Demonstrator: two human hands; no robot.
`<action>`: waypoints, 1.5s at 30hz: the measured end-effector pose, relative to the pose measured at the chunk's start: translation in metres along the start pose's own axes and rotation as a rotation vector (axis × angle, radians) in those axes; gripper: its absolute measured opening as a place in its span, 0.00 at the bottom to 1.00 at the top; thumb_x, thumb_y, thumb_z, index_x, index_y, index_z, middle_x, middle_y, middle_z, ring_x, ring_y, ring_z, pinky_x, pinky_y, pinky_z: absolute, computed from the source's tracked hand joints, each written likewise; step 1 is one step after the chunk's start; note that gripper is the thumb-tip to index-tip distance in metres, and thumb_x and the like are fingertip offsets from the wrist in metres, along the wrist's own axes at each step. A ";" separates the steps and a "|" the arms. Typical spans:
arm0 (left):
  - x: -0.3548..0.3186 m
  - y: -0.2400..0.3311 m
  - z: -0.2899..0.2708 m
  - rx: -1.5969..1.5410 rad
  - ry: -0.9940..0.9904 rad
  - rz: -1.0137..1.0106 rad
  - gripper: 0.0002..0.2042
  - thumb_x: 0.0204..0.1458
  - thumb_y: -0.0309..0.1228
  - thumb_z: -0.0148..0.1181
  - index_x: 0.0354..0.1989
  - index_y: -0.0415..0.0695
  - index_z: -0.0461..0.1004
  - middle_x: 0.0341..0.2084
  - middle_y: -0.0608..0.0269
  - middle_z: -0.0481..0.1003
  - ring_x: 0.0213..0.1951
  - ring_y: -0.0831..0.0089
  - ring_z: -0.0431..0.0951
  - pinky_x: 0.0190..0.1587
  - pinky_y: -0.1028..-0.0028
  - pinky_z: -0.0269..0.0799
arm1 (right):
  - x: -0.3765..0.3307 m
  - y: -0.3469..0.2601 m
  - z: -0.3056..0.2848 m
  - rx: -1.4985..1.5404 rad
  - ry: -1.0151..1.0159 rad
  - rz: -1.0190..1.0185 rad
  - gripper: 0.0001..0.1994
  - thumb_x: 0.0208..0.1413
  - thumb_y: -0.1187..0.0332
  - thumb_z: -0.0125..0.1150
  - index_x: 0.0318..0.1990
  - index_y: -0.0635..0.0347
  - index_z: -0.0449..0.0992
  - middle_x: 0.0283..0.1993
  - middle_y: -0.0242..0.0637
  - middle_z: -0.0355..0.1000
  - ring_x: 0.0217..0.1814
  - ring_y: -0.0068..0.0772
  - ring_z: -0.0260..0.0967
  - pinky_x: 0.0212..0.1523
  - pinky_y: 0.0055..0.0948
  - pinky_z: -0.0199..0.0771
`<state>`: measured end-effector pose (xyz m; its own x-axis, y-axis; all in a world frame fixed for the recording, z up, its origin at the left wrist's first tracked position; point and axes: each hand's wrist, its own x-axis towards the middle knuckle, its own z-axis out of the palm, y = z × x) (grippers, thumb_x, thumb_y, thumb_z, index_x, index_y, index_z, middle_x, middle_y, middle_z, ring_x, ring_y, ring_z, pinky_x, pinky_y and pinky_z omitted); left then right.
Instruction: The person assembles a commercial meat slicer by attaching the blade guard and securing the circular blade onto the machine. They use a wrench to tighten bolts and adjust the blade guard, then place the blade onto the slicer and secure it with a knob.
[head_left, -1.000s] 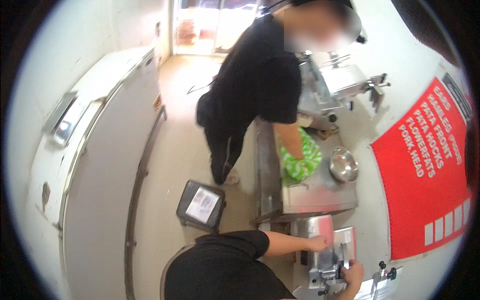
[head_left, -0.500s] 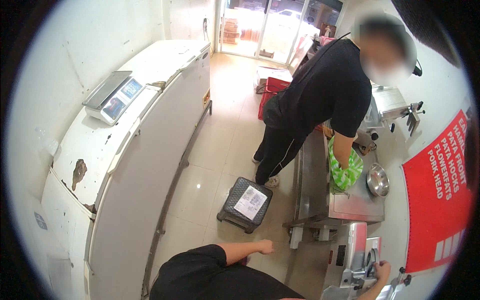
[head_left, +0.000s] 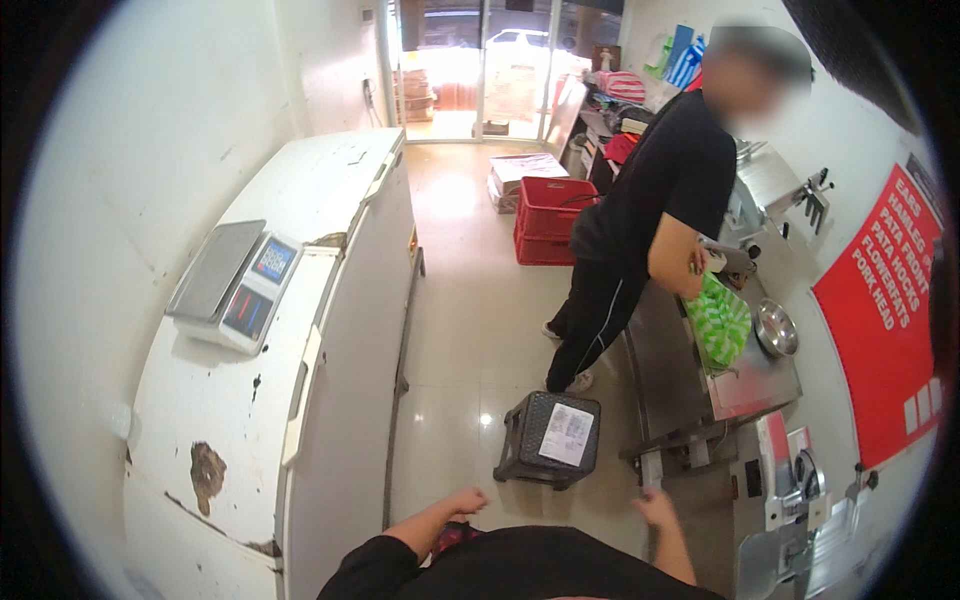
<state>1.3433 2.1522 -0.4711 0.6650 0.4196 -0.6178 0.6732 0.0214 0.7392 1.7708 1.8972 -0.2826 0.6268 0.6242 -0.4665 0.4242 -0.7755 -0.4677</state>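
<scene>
You have two hands in view: one left hand (head_left: 463,500), one right hand (head_left: 655,507), both empty. One other person (head_left: 640,230) stands at one steel table (head_left: 665,370). Count one black stool (head_left: 548,438), two white chest freezers (head_left: 300,330), one weighing scale (head_left: 235,285), one red crate (head_left: 550,220), one green bag (head_left: 720,325), one metal bowl (head_left: 776,330), one red poster (head_left: 885,300).

The left hand (head_left: 465,500) is hanging low, loosely curled — empty. The right hand (head_left: 657,506) is hanging open — fingers relaxed.
</scene>
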 end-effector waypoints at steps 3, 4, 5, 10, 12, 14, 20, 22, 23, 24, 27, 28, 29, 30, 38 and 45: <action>-0.043 -0.070 -0.072 -0.180 0.197 -0.376 0.17 0.57 0.41 0.59 0.41 0.37 0.80 0.31 0.54 0.81 0.31 0.65 0.82 0.30 0.63 0.77 | 0.008 -0.031 0.119 -0.033 -0.468 -0.185 0.32 0.54 0.53 0.67 0.63 0.62 0.72 0.63 0.49 0.72 0.64 0.44 0.69 0.64 0.38 0.67; -0.061 -0.091 -0.089 -0.162 0.205 -0.428 0.17 0.58 0.40 0.58 0.42 0.36 0.79 0.33 0.54 0.81 0.31 0.65 0.83 0.29 0.63 0.76 | 0.003 -0.047 0.145 -0.022 -0.606 -0.177 0.31 0.55 0.53 0.66 0.63 0.61 0.72 0.62 0.49 0.72 0.63 0.44 0.70 0.64 0.38 0.67; -0.081 -0.116 -0.102 -0.138 0.214 -0.478 0.16 0.59 0.39 0.57 0.43 0.36 0.78 0.34 0.54 0.81 0.31 0.65 0.83 0.28 0.64 0.76 | 0.000 -0.051 0.173 0.053 -0.639 -0.178 0.30 0.56 0.53 0.65 0.62 0.61 0.72 0.60 0.48 0.74 0.62 0.43 0.71 0.63 0.38 0.68; -0.124 -0.127 -0.083 -0.394 0.188 -0.615 0.14 0.63 0.36 0.55 0.44 0.36 0.78 0.40 0.56 0.81 0.34 0.60 0.81 0.32 0.62 0.77 | 0.009 -0.033 0.210 0.257 -0.550 -0.075 0.24 0.59 0.56 0.62 0.58 0.62 0.75 0.51 0.42 0.79 0.53 0.38 0.75 0.55 0.37 0.74; -0.138 -0.123 -0.072 -0.218 0.056 -0.340 0.18 0.62 0.41 0.55 0.46 0.36 0.79 0.43 0.53 0.80 0.38 0.56 0.81 0.38 0.57 0.77 | 0.018 0.002 0.222 0.296 -0.384 -0.027 0.22 0.59 0.58 0.62 0.54 0.65 0.76 0.46 0.39 0.80 0.46 0.34 0.77 0.49 0.35 0.76; -0.129 -0.161 -0.071 0.042 -0.077 -0.143 0.23 0.61 0.46 0.55 0.47 0.36 0.79 0.46 0.47 0.80 0.42 0.54 0.81 0.44 0.54 0.75 | 0.015 0.015 0.220 0.371 -0.281 -0.017 0.21 0.58 0.60 0.63 0.53 0.66 0.77 0.43 0.40 0.81 0.44 0.33 0.77 0.46 0.35 0.76; -0.050 -0.102 -0.028 0.125 -0.049 -0.324 0.22 0.57 0.47 0.56 0.41 0.37 0.81 0.35 0.46 0.82 0.34 0.53 0.83 0.38 0.59 0.77 | -0.040 0.055 0.138 0.338 -0.151 0.039 0.20 0.57 0.61 0.64 0.52 0.64 0.77 0.42 0.41 0.80 0.42 0.32 0.77 0.45 0.35 0.76; -0.029 -0.064 -0.018 0.094 -0.085 -0.408 0.19 0.56 0.44 0.57 0.39 0.37 0.81 0.32 0.49 0.82 0.31 0.54 0.82 0.38 0.60 0.77 | -0.060 0.063 0.109 0.269 -0.006 0.062 0.21 0.56 0.61 0.65 0.53 0.64 0.77 0.43 0.42 0.80 0.44 0.35 0.77 0.46 0.36 0.76; -0.014 -0.051 -0.019 0.097 -0.126 -0.427 0.18 0.55 0.42 0.58 0.39 0.38 0.81 0.31 0.51 0.82 0.31 0.57 0.82 0.39 0.61 0.77 | -0.066 0.068 0.092 0.240 0.068 0.069 0.21 0.56 0.61 0.66 0.54 0.64 0.76 0.44 0.43 0.80 0.44 0.36 0.77 0.46 0.36 0.76; -0.001 -0.041 -0.016 0.140 -0.119 -0.368 0.18 0.55 0.43 0.58 0.38 0.38 0.81 0.31 0.53 0.82 0.32 0.60 0.82 0.39 0.62 0.77 | -0.076 0.072 0.073 0.280 0.117 0.084 0.21 0.56 0.61 0.65 0.54 0.64 0.76 0.46 0.46 0.79 0.46 0.41 0.77 0.48 0.38 0.76; 0.069 0.022 0.002 0.300 -0.130 -0.166 0.17 0.55 0.42 0.58 0.38 0.39 0.81 0.30 0.56 0.82 0.34 0.66 0.81 0.42 0.65 0.76 | -0.100 0.086 -0.015 0.303 0.343 0.094 0.21 0.57 0.60 0.64 0.55 0.63 0.76 0.51 0.52 0.78 0.51 0.51 0.77 0.52 0.41 0.76; 0.092 0.049 0.012 0.374 -0.153 -0.119 0.17 0.54 0.42 0.59 0.38 0.39 0.81 0.31 0.56 0.82 0.35 0.66 0.81 0.44 0.65 0.75 | -0.111 0.088 -0.045 0.251 0.431 0.084 0.21 0.58 0.61 0.63 0.55 0.64 0.76 0.51 0.53 0.77 0.51 0.51 0.77 0.52 0.42 0.76; 0.114 0.086 0.028 0.398 -0.206 -0.053 0.16 0.55 0.40 0.59 0.39 0.39 0.80 0.31 0.55 0.82 0.36 0.65 0.82 0.44 0.65 0.76 | -0.119 0.096 -0.076 0.177 0.515 0.044 0.20 0.59 0.62 0.62 0.54 0.65 0.75 0.50 0.53 0.77 0.52 0.51 0.76 0.53 0.42 0.75; 0.126 0.118 0.055 0.398 -0.268 0.006 0.15 0.55 0.39 0.59 0.39 0.39 0.80 0.32 0.55 0.82 0.37 0.64 0.82 0.45 0.65 0.76 | -0.126 0.100 -0.109 0.244 0.587 -0.031 0.19 0.60 0.63 0.61 0.54 0.65 0.75 0.49 0.52 0.77 0.51 0.52 0.76 0.52 0.42 0.75; 0.162 0.466 0.261 0.392 -0.386 0.647 0.15 0.60 0.37 0.60 0.48 0.38 0.76 0.41 0.52 0.81 0.44 0.61 0.82 0.48 0.65 0.75 | -0.188 0.125 -0.319 0.062 1.053 -0.084 0.15 0.58 0.63 0.63 0.49 0.61 0.76 0.43 0.42 0.77 0.45 0.48 0.75 0.46 0.42 0.75; 0.179 0.683 0.347 0.407 -0.477 0.969 0.13 0.59 0.26 0.60 0.51 0.38 0.73 0.40 0.58 0.79 0.43 0.71 0.79 0.48 0.71 0.75 | -0.122 0.150 -0.402 -0.276 1.017 0.045 0.15 0.54 0.63 0.65 0.48 0.57 0.78 0.45 0.41 0.77 0.51 0.47 0.75 0.54 0.42 0.75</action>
<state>2.0347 1.9272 -0.1698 0.9559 -0.2878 0.0587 -0.1898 -0.4528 0.8712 2.0208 1.6668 0.0056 0.8443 0.3196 0.4301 0.4410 -0.8704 -0.2189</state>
